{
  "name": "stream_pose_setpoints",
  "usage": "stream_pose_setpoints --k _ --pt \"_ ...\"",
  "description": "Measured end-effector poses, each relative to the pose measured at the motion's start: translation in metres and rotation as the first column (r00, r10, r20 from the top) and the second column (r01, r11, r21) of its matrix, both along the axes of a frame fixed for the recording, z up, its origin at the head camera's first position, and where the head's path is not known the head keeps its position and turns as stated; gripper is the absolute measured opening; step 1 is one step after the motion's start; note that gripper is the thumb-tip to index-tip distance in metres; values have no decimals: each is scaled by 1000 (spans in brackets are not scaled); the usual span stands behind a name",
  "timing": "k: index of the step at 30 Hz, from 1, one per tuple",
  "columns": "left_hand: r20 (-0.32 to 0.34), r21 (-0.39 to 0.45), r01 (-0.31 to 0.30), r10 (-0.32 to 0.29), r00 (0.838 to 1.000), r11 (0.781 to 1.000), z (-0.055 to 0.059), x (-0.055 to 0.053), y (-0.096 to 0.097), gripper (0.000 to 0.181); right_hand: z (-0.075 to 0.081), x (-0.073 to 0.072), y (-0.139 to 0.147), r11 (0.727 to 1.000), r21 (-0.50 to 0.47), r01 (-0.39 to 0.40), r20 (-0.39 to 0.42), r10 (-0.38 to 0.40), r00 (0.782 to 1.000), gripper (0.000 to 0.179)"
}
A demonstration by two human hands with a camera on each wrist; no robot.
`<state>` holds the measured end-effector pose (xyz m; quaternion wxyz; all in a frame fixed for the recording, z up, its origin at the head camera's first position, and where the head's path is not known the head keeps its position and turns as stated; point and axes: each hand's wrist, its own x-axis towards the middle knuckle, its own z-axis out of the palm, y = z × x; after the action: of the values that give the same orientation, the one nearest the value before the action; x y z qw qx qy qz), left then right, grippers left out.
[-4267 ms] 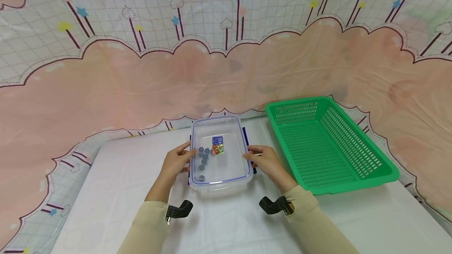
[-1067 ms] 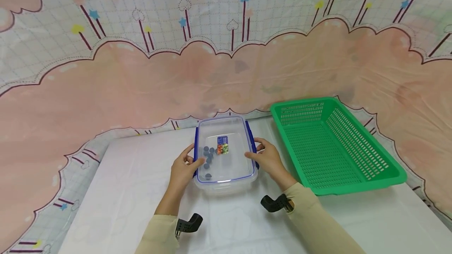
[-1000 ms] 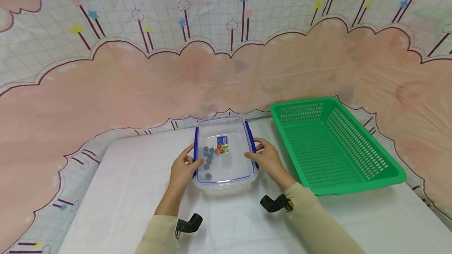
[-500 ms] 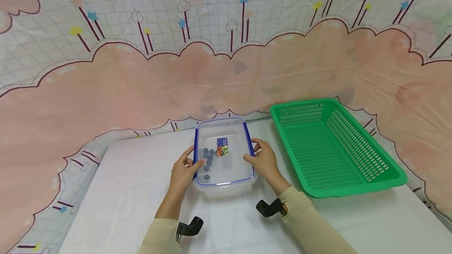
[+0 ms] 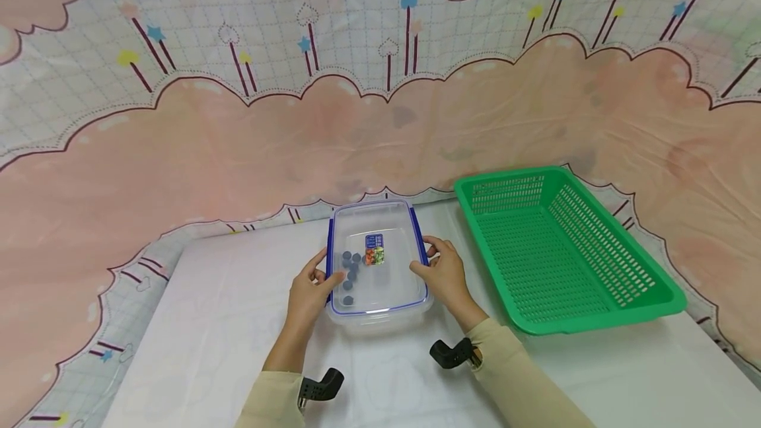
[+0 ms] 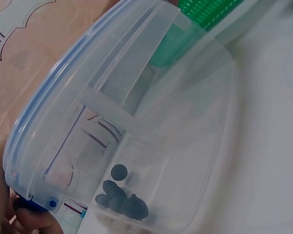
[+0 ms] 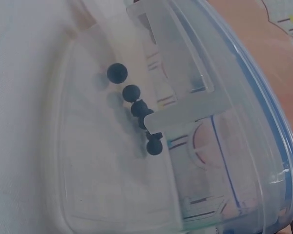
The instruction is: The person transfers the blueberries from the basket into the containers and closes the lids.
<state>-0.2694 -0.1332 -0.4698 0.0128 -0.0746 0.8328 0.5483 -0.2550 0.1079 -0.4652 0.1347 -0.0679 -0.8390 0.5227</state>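
Observation:
A clear plastic food container (image 5: 399, 286) with a blue-edged lid rests on the white table. Blue latches (image 5: 416, 220) lie along its two long sides. My left hand (image 5: 306, 296) grips the left side, thumb on the lid's edge and fingers at the latch. On the right, my right hand (image 5: 447, 275) holds the opposite side the same way. Several small dark blue balls (image 5: 348, 285), like blueberries, lie inside near the left wall. In the left wrist view, fingers (image 6: 39, 219) curl below a blue latch. A translucent flap (image 7: 185, 114) shows on the near side in the right wrist view.
A green slatted plastic basket (image 5: 553, 263) stands to the right, close beside the right forearm. Behind the table (image 5: 196, 349) hangs a patterned cloth backdrop (image 5: 285, 144). A black wrist camera (image 5: 324, 385) juts from each sleeve.
The blue side latches stood out from the container 4.3 s ago and now lie along its sides. Both hands have kept hold of the sides, with slight shifts of the fingers.

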Motion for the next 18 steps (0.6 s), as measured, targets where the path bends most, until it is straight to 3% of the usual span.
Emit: stream_pose_setpoints --k 6,12,18 --pt "20 4 0 0 1000 1000 1 1 0 68 1 -1 1 1000 20 7 -2 -7 1000 53" --pt "-1 12 27 -27 1000 1000 4 0 1 68 3 1 2 999 27 28 22 -28 999 54" --pt "-31 -48 43 -45 999 998 5 -2 -1 67 5 1 3 998 65 1 41 -4 999 54"
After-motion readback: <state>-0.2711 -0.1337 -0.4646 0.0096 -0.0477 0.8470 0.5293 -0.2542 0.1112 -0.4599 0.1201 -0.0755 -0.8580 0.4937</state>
